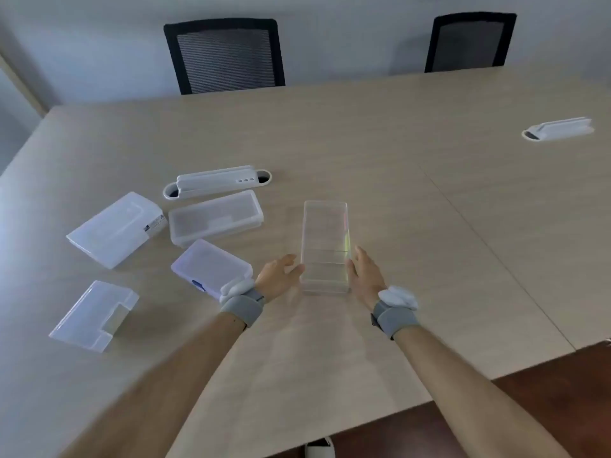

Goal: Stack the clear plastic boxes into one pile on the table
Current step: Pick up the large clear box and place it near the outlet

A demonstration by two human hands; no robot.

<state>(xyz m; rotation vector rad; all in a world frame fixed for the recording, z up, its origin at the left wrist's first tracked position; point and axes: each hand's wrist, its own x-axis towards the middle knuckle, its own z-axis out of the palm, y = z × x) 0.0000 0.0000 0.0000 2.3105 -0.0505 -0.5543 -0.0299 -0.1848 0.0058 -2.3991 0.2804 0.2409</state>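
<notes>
The tall clear box (324, 246) stands on the surface (429, 226) near the frame centre, flanked at its near end by both hands. The left hand (279, 276) is spread, fingertips touching the box's left wall; the right hand (365, 276) lies flat against the right wall. This two-sided hold likely serves to square the box as the pile's base. Four more boxes lie apart toward 9 o'clock: a long lidded box (215, 217), a large flat box (115, 228), a blue-latched box (211, 267) and a notched box (94, 315). The left wristband (243, 304) covers the blue-latched box's near corner. Whether the tall box carries a lid cannot be made out through its transparent walls.
</notes>
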